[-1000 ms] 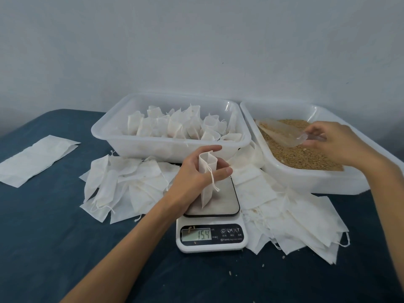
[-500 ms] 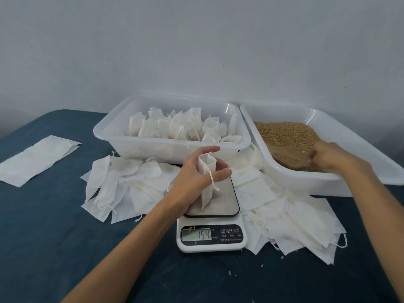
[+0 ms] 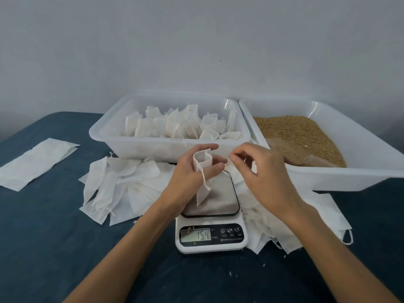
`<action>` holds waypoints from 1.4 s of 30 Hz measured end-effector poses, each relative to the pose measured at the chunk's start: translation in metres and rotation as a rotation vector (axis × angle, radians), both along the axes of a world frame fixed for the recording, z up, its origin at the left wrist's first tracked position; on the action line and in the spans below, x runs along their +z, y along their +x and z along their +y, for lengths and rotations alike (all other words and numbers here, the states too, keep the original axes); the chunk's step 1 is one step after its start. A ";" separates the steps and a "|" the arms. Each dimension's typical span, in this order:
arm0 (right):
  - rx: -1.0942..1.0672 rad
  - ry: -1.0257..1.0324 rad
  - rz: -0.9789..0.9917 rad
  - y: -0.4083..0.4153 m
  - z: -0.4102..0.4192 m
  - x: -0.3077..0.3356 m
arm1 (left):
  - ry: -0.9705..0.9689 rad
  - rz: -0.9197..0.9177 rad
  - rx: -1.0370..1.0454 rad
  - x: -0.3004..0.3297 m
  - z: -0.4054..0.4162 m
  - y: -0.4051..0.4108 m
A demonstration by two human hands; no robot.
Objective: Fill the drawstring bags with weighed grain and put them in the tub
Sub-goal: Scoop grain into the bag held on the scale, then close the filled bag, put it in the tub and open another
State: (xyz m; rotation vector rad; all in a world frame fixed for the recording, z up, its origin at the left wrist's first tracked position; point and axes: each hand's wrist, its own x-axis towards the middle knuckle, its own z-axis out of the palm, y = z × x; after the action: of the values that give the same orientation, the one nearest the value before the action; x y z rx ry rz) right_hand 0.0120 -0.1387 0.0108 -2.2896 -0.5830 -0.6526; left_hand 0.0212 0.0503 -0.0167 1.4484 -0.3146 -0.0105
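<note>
My left hand point(image 3: 185, 180) grips a small white drawstring bag point(image 3: 203, 169) and stands it upright on the platform of the digital scale point(image 3: 231, 237), which reads 15.4. The bag's mouth is open at the top and its string hangs down the front. Just right of the bag's mouth my right hand point(image 3: 262, 176) hovers, thumb and forefinger pinched, with a few tan specks of grain at the fingertips. Behind the scale stands the white tub point(image 3: 113, 130) holding several filled bags. The grain tub point(image 3: 354, 178) at the right holds brown grain point(image 3: 295, 130) and a clear scoop point(image 3: 293, 153) lying in it.
Loose empty bags lie in a pile point(image 3: 122, 184) left of the scale and another pile point(image 3: 323, 206) right of it, under my right forearm. A flat white stack point(image 3: 37, 162) rests at the far left on the dark blue cloth. Stray grains dot the cloth near the scale.
My right hand laid the scoop down in the grain tub, then came left to the bag's mouth with pinched fingers. My left hand and the bag stayed on the scale.
</note>
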 end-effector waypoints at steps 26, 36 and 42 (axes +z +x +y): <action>-0.004 0.118 0.003 0.004 -0.004 -0.029 | 0.708 -0.188 0.303 0.039 0.007 0.007; -0.042 0.122 -0.016 0.011 -0.008 -0.032 | 0.784 -0.203 0.427 0.094 -0.022 0.115; -0.016 0.125 -0.012 0.011 -0.008 -0.032 | 1.010 -0.160 0.301 0.073 -0.044 0.138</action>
State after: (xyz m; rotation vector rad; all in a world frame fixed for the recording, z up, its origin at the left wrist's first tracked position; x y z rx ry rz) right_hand 0.0231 -0.1463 -0.0212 -2.1777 -0.5152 -0.6913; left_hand 0.1595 0.0061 0.0563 2.4971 -0.2192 0.2197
